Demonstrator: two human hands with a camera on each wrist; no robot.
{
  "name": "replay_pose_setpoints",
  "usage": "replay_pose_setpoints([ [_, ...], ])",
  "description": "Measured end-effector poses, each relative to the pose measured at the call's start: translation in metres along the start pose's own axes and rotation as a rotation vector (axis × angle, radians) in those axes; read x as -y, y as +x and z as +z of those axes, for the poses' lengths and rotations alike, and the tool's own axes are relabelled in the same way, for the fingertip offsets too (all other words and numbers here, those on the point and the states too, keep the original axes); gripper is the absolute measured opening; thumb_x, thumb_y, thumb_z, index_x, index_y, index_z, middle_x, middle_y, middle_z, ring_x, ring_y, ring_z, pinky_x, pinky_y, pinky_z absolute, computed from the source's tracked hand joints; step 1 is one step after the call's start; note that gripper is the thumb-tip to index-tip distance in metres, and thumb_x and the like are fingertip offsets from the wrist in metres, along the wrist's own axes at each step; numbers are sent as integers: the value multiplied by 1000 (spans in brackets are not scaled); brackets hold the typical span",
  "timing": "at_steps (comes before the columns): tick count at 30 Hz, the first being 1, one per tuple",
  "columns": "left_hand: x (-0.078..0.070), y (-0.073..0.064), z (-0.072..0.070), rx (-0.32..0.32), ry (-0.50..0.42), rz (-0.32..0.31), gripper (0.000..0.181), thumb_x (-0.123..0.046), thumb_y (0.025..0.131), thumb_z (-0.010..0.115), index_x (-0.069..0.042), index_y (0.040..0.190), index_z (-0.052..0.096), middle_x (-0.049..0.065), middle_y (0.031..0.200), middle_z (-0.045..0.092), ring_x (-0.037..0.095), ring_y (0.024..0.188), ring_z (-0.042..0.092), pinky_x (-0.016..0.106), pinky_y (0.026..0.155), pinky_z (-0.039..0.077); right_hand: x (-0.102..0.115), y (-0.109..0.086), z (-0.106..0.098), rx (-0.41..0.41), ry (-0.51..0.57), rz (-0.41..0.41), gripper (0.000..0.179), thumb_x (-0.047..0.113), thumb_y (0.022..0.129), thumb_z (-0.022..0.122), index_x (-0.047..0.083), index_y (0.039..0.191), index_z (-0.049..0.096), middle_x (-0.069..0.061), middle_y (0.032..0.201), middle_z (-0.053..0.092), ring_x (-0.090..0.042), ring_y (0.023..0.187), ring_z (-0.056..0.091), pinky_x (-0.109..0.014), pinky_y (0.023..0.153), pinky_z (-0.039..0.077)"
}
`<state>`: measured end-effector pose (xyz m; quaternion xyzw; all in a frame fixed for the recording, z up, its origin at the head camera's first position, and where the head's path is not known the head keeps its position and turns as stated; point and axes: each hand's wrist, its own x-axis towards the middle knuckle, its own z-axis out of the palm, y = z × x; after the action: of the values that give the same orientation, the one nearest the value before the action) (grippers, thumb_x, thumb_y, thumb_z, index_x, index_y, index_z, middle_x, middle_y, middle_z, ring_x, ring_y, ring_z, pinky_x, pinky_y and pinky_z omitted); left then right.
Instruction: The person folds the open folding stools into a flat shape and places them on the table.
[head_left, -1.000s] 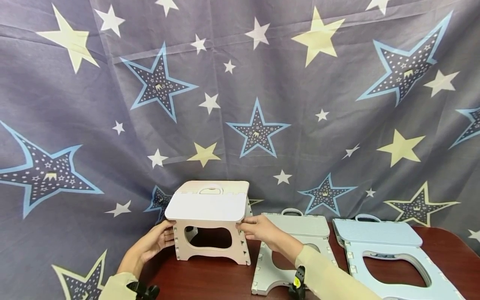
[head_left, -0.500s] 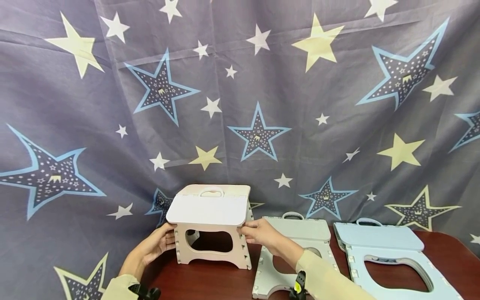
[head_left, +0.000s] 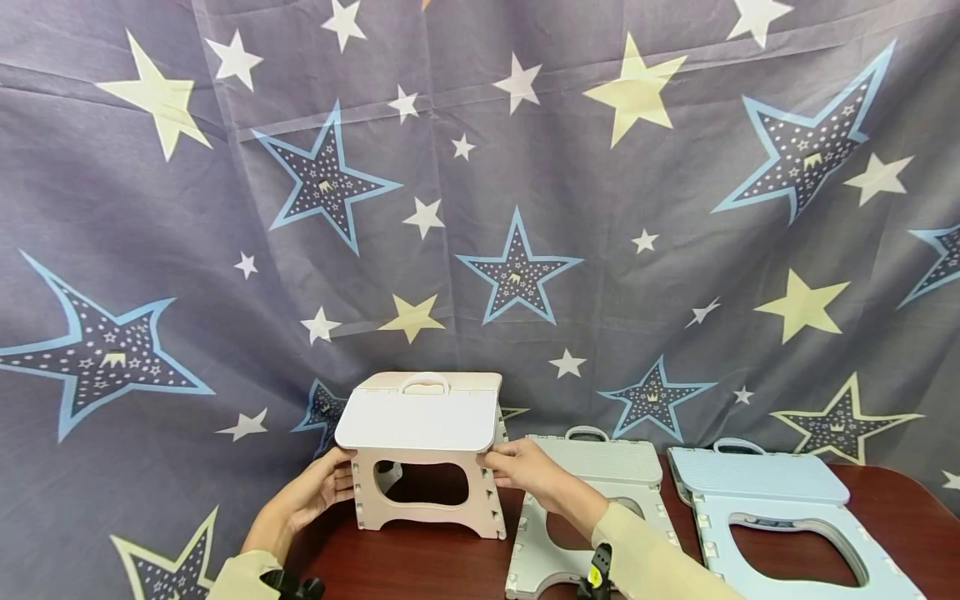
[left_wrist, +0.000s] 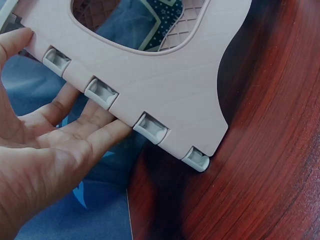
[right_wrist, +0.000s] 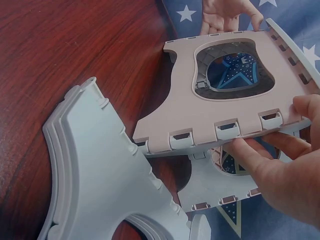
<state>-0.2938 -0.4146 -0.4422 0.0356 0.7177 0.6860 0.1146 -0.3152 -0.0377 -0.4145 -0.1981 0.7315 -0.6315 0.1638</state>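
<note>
In the head view a pink folding step stool (head_left: 416, 421) with a pale top stands unfolded on the dark red table. My left hand (head_left: 311, 492) holds its left edge just below the top, thumb at the front panel and fingers along the hinged side. On the right edge, at a similar height, my right hand (head_left: 528, 468) grips with the thumb in front and fingers tucked behind. The left wrist view shows the pink leg panel (left_wrist: 165, 80) with its cut-out and white hinge clips. Parts of the fingers are hidden behind the stool in the right wrist view.
Beneath my right forearm lies a grey-green folding stool (head_left: 607, 458), folded flat. Further right is a light blue folded stool (head_left: 757, 475), its handle toward the back. A star-patterned cloth (head_left: 480, 167) hangs behind the table (head_left: 420, 562).
The head view has shifted a little, so everything appears slightly lower. Both hands keep their places on the pink stool, which stands as before.
</note>
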Motion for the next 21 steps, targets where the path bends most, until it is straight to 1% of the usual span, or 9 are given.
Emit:
replay_pose_setpoints([
  [6,0,0,1,0,10,1,48,-33,107,38,4,136,45,4,119,68,11,108,65,29,95,53,-1,2,0,-8,11,-2,41,17,92,65,-10,123,67,-25,131,65,-37,123,64,-45,99,55],
  [13,3,0,-1,16,34,-8,51,-34,107,35,7,137,43,5,121,67,12,110,64,30,96,52,-4,3,0,1,9,7,42,18,92,65,-9,124,67,-26,132,64,-39,119,65,-46,98,56],
  [17,3,1,-2,26,37,1,52,-34,108,35,8,139,39,6,123,66,12,111,63,31,97,52,-5,5,-1,0,6,4,42,17,92,64,-10,124,67,-26,132,64,-40,119,65,-46,98,56],
  [21,1,4,-2,50,27,14,52,-34,108,35,7,139,40,6,123,66,13,112,63,31,97,52,-4,6,-4,-2,3,2,42,17,92,63,-10,124,67,-26,133,64,-41,120,65,-45,98,56],
])
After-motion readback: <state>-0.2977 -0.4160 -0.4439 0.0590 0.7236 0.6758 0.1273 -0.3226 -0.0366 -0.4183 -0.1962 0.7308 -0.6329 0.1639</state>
